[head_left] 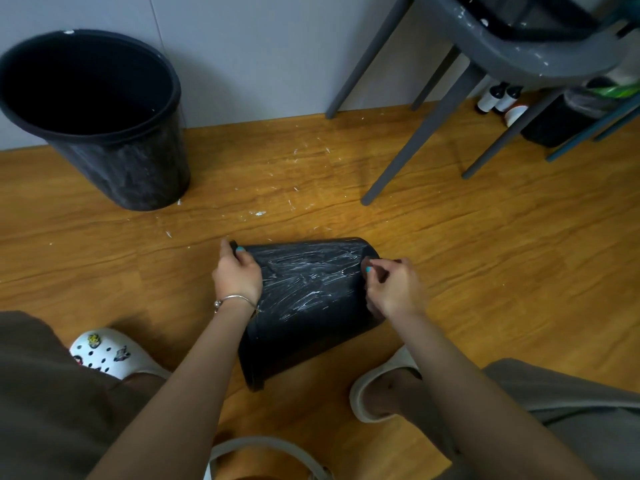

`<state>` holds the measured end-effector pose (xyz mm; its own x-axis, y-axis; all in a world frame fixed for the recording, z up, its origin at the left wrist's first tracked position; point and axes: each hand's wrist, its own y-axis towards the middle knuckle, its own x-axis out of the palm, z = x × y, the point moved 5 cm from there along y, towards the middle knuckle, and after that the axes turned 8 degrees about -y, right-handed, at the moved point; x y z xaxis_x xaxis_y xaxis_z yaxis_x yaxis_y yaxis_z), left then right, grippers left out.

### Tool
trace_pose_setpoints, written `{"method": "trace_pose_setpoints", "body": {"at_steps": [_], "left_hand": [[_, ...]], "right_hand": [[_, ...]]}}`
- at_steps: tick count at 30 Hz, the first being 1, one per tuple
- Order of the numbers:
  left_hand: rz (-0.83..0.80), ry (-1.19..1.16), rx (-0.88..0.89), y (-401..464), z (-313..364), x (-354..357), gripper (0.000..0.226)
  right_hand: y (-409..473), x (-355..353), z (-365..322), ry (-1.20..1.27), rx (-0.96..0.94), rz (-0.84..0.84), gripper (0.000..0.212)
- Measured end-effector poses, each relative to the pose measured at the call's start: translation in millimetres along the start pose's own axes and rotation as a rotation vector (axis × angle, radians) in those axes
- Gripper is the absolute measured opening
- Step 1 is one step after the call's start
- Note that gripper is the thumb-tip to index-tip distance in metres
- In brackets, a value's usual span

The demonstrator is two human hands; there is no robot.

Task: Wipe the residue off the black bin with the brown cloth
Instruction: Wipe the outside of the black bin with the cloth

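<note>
Between white clogs (104, 353) on wooden floor (450, 237), both hands' grips, left hand (237, 275) and right hand (394, 289), clasp the residue-streaked black plastic bin (308, 306) lying sideways; a second upright black bin (104, 116) and grey chair legs (415, 133) stand beyond.

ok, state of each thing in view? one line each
Small bin: on its side on the floor, white streaks on its wall.
Left hand: grips one end of the small bin.
Right hand: fingers curled at the small bin's other end.
Large bin: upright by the wall, looks empty, outside smeared whitish.
Floor: white flecks scattered on it.
Chair: upright, white specks on its seat edge.
Brown cloth: not in view.
</note>
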<state>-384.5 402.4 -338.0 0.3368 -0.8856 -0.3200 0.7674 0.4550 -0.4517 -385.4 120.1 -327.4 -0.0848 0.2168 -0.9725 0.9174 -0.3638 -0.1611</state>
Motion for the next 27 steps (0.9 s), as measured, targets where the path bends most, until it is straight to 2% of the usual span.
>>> {"method": "trace_pose_setpoints", "body": {"at_steps": [3,5,7,10,11,14,16,18,20,22,25,27], "left_hand": [[0.002,0.029,0.002,3.6,0.7,-3.5,0.045],[-0.001,0.028,0.024,1.5,1.0,-5.1,0.043],[-0.012,0.020,0.025,-2.0,2.7,-4.6,0.045],[0.001,0.008,0.033,-2.2,4.9,-3.2,0.044],[0.004,0.008,0.027,-1.9,4.8,-3.3,0.044],[0.006,-0.002,0.029,-2.4,3.0,-5.1,0.042],[-0.003,-0.008,0.035,-4.9,2.7,-4.9,0.044],[-0.014,-0.008,0.031,-6.6,2.2,-3.8,0.047],[-0.014,-0.015,0.029,-6.1,1.2,-1.7,0.049],[-0.005,-0.010,0.018,-4.8,0.9,-0.9,0.049],[0.002,0.004,0.025,-2.0,2.7,-2.3,0.045],[-0.005,0.002,0.026,-1.2,2.5,-2.6,0.046]], "right_hand": [[-34.8,15.1,-34.1,-0.007,-0.160,-0.017,0.029],[-41.8,17.2,-33.2,0.012,-0.286,-0.039,0.029],[-23.4,11.7,-14.0,-0.001,-0.263,-0.064,0.026],[-7.2,1.8,2.0,0.022,-0.054,-0.005,0.025],[-13.3,3.4,-5.7,0.024,-0.037,-0.005,0.026],[-46.6,17.8,-31.0,0.022,-0.194,-0.058,0.029],[-48.3,18.2,-23.8,0.034,-0.275,-0.100,0.027],[-26.7,12.0,-0.5,0.020,-0.197,-0.094,0.024],[-10.4,2.7,17.7,0.094,0.011,-0.028,0.021],[-15.5,7.3,7.7,0.137,0.090,0.010,0.023],[-49.5,19.4,-28.2,0.074,-0.118,-0.047,0.028],[-55.2,19.3,-27.1,0.098,-0.207,-0.070,0.025]]}}
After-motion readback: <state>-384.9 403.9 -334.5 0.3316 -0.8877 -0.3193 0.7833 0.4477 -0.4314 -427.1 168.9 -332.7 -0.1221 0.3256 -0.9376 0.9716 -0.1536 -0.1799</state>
